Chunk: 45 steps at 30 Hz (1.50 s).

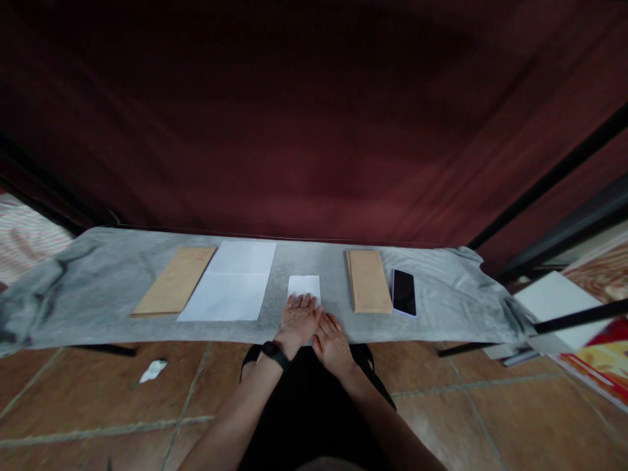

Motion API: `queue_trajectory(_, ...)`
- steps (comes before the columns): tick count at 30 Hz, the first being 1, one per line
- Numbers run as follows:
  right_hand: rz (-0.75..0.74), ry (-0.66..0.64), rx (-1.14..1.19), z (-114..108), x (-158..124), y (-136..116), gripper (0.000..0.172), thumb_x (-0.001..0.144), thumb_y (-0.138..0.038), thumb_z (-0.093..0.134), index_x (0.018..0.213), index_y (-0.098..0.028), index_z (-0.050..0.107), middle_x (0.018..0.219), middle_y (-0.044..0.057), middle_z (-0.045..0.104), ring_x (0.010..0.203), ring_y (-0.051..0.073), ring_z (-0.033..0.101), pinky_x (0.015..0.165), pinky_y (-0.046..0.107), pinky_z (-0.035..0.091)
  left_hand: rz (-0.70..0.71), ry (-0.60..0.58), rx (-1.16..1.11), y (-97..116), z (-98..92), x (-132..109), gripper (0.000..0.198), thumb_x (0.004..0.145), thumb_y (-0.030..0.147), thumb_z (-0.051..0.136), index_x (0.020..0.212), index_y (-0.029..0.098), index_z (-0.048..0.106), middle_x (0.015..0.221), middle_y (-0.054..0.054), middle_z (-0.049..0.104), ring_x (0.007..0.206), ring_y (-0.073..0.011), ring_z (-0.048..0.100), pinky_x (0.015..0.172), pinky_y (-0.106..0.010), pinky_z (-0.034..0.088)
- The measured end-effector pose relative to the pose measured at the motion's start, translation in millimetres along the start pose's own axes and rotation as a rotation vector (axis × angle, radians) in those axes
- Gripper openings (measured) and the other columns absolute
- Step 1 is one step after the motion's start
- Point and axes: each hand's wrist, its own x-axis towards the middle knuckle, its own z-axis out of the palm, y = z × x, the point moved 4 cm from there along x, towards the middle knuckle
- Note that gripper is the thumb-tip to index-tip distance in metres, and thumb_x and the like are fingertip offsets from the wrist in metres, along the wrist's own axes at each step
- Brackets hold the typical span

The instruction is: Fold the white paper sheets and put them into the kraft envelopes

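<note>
A small folded white paper (304,286) lies on the grey cloth near the front edge of the table. My left hand (299,319), with a black band on its wrist, rests flat across the lower part of that paper, fingers stretched out. Beside it, my right hand (332,341) lies with its fingers extended, their tips close to the paper's lower right corner. The thumb side of my left hand meets the right hand's fingers. The paper's lower part is hidden under my left hand.
Left of my hands are white sheets (235,281) with a crease, beside brown envelopes (176,280). On the right, a stack of smaller brown envelopes (370,281) lies next to a phone (404,292). A grey cloth (112,275) covers the narrow table; a dark red curtain (314,131) hangs behind.
</note>
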Motion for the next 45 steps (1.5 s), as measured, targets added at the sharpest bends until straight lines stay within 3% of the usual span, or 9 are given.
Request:
queue_trajectory(8,0.03,0.026,-0.002,4,2,1,0.048,0.09,-0.019,0.05,0.138,-0.012,0.053,0.135,0.013,0.061,0.131,0.023,0.05,0.116,0.045,0.036,0.131,-0.148,-0.08,-10,18.4,28,0.053,0.101,0.042,0.026,0.149,0.023,0.039,0.159,-0.007,0.034,0.149,-0.0248,0.024,0.118,-0.048,0.021)
queue_trajectory(16,0.017,0.017,-0.028,3,2,1,0.048,0.091,-0.021,0.048,0.138,-0.013,0.053,0.141,0.01,0.056,0.132,0.023,0.05,0.116,0.044,0.035,0.086,-0.035,-0.015,-32,19.5,59,0.056,0.101,0.042,0.023,0.152,0.022,0.035,0.159,-0.004,0.033,0.149,-0.0224,0.021,0.121,-0.045,0.017)
queue_trajectory(20,0.006,0.013,-0.045,2,3,1,0.049,0.09,-0.02,0.049,0.139,-0.012,0.052,0.142,0.011,0.056,0.133,0.022,0.049,0.116,0.042,0.035,0.074,0.013,0.0,-36,16.9,63,0.055,0.101,0.041,0.025,0.152,0.023,0.034,0.158,-0.005,0.035,0.15,-0.023,0.02,0.121,-0.047,0.016)
queue_trajectory(24,0.016,0.022,-0.037,2,2,0,0.048,0.091,-0.02,0.049,0.138,-0.011,0.053,0.14,0.011,0.057,0.133,0.022,0.048,0.117,0.042,0.033,0.116,-0.02,-0.008,-36,17.4,47,0.055,0.102,0.041,0.024,0.152,0.023,0.034,0.16,-0.003,0.031,0.15,-0.0222,0.018,0.122,-0.047,0.013)
queue_trajectory(28,0.03,0.02,-0.033,2,1,-1,0.048,0.091,-0.019,0.049,0.138,-0.011,0.053,0.139,0.012,0.058,0.133,0.023,0.048,0.117,0.043,0.033,0.193,-0.068,-0.058,-35,15.6,16,0.054,0.103,0.042,0.022,0.152,0.024,0.034,0.16,-0.001,0.031,0.15,-0.0185,0.018,0.123,-0.043,0.012)
queue_trajectory(34,0.026,0.003,-0.025,2,1,-2,0.052,0.089,-0.015,0.047,0.142,-0.014,0.049,0.144,0.011,0.053,0.134,0.023,0.047,0.117,0.045,0.033,0.271,0.013,-0.126,-35,5.6,-31,0.052,0.102,0.043,0.033,0.15,0.024,0.038,0.156,-0.004,0.038,0.148,-0.0171,0.026,0.122,-0.04,0.017)
queue_trajectory(42,0.034,0.006,-0.007,0,-1,-3,0.048,0.09,-0.014,0.046,0.138,-0.015,0.052,0.145,0.01,0.053,0.135,0.021,0.046,0.117,0.044,0.031,0.141,0.126,-0.218,-42,2.4,-49,0.044,0.101,0.033,0.038,0.141,0.018,0.05,0.15,-0.009,0.047,0.143,-0.0196,0.037,0.119,-0.042,0.03)
queue_trajectory(45,0.022,0.004,0.007,-3,-2,-4,0.046,0.092,-0.014,0.044,0.137,-0.014,0.053,0.145,0.01,0.052,0.136,0.021,0.045,0.118,0.045,0.03,0.081,0.195,-0.296,-43,0.5,-49,0.044,0.1,0.031,0.039,0.14,0.018,0.05,0.153,-0.01,0.043,0.144,-0.0202,0.035,0.118,-0.041,0.032)
